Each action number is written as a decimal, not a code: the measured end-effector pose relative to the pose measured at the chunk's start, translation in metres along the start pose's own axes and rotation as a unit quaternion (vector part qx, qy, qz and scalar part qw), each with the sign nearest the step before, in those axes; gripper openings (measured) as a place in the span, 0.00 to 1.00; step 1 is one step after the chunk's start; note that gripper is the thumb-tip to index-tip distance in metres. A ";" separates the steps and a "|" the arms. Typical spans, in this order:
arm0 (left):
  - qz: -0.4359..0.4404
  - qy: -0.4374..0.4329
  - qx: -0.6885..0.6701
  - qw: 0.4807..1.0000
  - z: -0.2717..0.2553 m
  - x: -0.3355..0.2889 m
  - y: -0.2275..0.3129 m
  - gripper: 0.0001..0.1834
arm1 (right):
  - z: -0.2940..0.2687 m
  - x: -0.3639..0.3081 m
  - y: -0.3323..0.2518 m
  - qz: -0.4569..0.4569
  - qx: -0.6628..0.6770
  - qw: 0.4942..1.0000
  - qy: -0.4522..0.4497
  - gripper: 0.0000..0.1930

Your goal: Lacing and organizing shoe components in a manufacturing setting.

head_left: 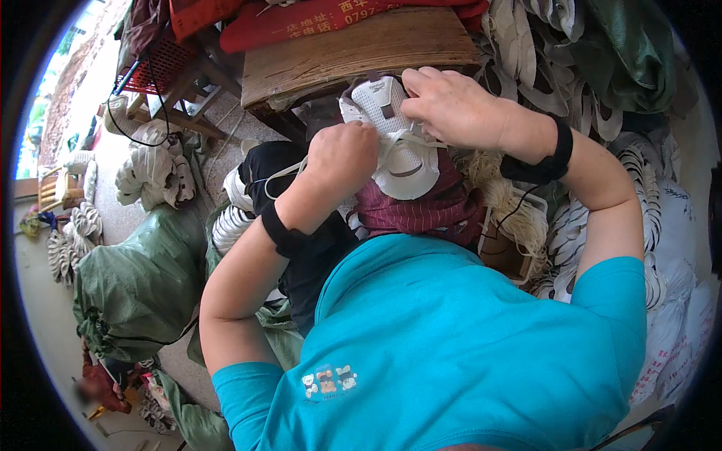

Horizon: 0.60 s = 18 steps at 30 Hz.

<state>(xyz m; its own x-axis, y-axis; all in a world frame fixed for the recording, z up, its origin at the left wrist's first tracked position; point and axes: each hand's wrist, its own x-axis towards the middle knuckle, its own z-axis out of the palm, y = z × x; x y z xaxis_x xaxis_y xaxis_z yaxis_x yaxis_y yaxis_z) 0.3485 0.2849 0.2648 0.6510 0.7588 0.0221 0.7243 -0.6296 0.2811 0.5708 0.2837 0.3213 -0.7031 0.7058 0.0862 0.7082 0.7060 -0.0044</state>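
Note:
A white shoe upper point(408, 174) lies over my lap on a dark red striped cloth point(417, 210), its tongue point(376, 98) toward the wooden table. A pale shoelace point(396, 138) crosses its middle. At its left side my left hand point(342, 156) is closed with the fingers pinched, and a loop of lace comes out by the wrist. My right hand point(451, 105) is at the upper right edge, fingers bent and closed against the shoe; what they pinch is hidden. Both wrists wear black bands.
A wooden table point(353, 56) stands just ahead, with red cloth on it. Pale laces point(515, 214) hang over a box at my right. Stacked white shoe parts point(639, 218) lie farther right. Green sacks point(143, 278) stand at my left. A person point(105, 383) is far at lower left.

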 end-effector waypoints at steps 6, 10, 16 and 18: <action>0.085 0.047 -0.033 0.995 -0.043 0.013 -0.010 0.11 | -0.005 0.004 0.011 0.000 0.040 0.997 -0.071 0.13; 0.162 0.045 -0.038 0.985 -0.051 0.020 -0.021 0.18 | 0.003 0.007 0.012 -0.002 0.076 0.993 -0.090 0.15; 0.119 -0.100 -0.121 0.980 -0.049 0.024 -0.028 0.17 | 0.009 0.006 0.014 0.024 0.122 0.987 -0.098 0.16; 0.098 -0.126 -0.153 0.975 -0.043 0.027 -0.033 0.16 | 0.011 0.007 0.013 0.034 0.132 0.986 -0.097 0.16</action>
<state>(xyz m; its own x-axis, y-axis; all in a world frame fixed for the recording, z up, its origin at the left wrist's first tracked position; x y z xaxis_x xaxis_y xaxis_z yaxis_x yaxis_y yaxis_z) 0.3324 0.3338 0.2969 0.8331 0.5397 -0.1209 0.5036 -0.6499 0.5693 0.5744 0.2984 0.3110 -0.6712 0.7324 -0.1144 0.7312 0.6287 -0.2647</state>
